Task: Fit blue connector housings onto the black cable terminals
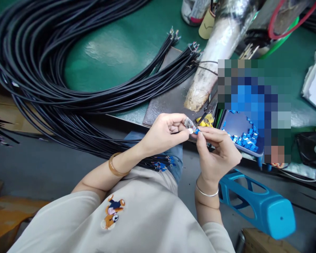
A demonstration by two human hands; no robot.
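Observation:
My left hand (171,133) is closed in a pinch on the stripped end of a black cable, with thin coloured wires showing at its fingertips. A small blue connector (196,131) sits between the fingertips of my right hand (217,149), touching those wires. Whether the wires are inside the connector I cannot tell. Below my left wrist, a bunch of black cables with blue connectors (162,164) on their ends lies across my lap. More loose blue connectors (249,138) lie in a tray (234,121) to the right of my hands.
A thick bundle of black cables (94,96) loops over the green table (107,52), bare wire ends at the back. Beyond my hands are a dark board (163,103), a plastic-wrapped roll (202,80) and a yellow piece (205,120). A blue stool (275,211) stands below right.

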